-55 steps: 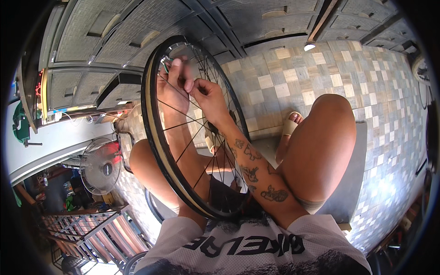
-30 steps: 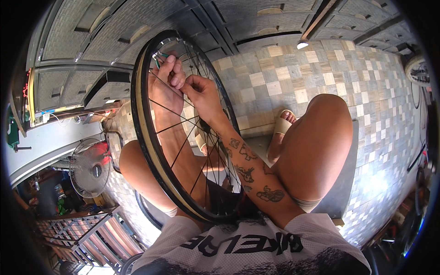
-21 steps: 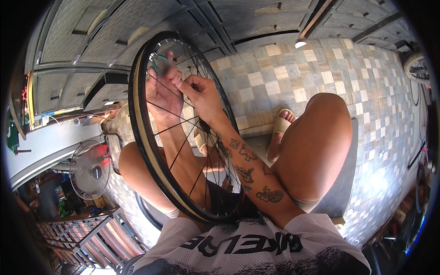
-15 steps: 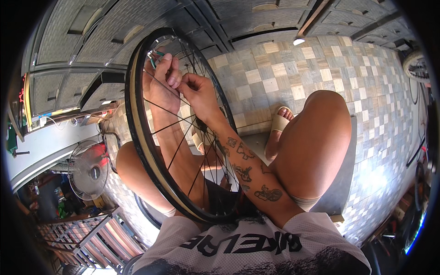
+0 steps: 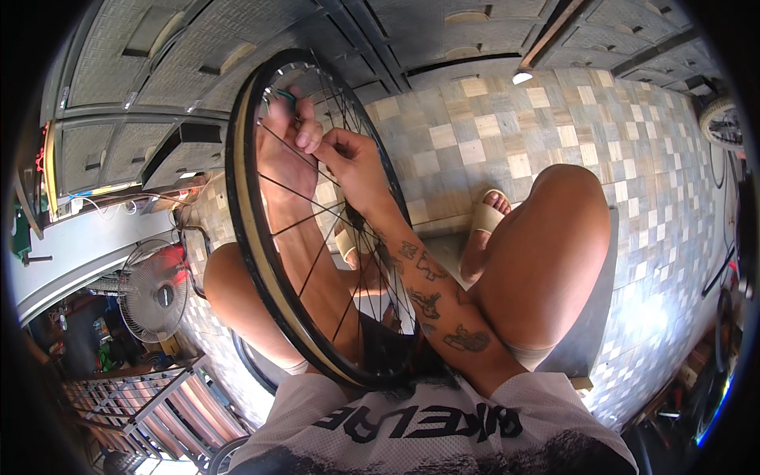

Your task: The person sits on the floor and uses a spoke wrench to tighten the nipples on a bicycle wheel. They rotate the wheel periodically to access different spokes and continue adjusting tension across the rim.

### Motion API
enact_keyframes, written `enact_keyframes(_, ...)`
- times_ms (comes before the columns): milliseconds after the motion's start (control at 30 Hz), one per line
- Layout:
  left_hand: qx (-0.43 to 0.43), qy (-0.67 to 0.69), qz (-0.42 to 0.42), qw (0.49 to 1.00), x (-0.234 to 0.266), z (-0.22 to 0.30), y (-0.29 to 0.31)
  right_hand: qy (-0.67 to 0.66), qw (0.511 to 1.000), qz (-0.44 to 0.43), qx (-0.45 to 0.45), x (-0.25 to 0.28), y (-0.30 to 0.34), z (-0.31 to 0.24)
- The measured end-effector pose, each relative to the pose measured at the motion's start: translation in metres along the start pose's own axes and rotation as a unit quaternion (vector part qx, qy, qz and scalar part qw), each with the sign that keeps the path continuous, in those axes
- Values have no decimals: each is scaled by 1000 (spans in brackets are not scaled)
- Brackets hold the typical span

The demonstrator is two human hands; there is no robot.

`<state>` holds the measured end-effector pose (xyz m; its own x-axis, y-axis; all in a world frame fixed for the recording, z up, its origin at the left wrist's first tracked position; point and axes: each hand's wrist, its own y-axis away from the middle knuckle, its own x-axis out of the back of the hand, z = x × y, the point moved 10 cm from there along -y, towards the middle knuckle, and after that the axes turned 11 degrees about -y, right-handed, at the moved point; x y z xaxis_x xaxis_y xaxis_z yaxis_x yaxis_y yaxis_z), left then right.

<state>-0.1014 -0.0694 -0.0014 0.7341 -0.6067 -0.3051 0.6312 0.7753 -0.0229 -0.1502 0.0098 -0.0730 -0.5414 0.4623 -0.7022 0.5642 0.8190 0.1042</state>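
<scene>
I have one bicycle wheel tilted before me, its near edge at my lap. My left hand grasps one green-handled tool inside the far rim; its tips are blurred. The fingers of my right hand pinch one spoke just beside the left hand. One fan stands beyond my left knee

The wheel stands between my legs, my left hand behind some spokes, my right hand just right of it, the fan to my left, drawers ahead beyond the floor.
</scene>
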Motion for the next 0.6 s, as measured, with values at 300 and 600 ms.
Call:
enact_keyframes(300, -19, 24, -20, 999, 7, -4, -2, 18, 999, -11, -37, -1, 1, 2)
enact_keyframes(600, 30, -4, 6, 1000, 4, -5, 0, -2, 1000, -10, -12, -2, 1, 0)
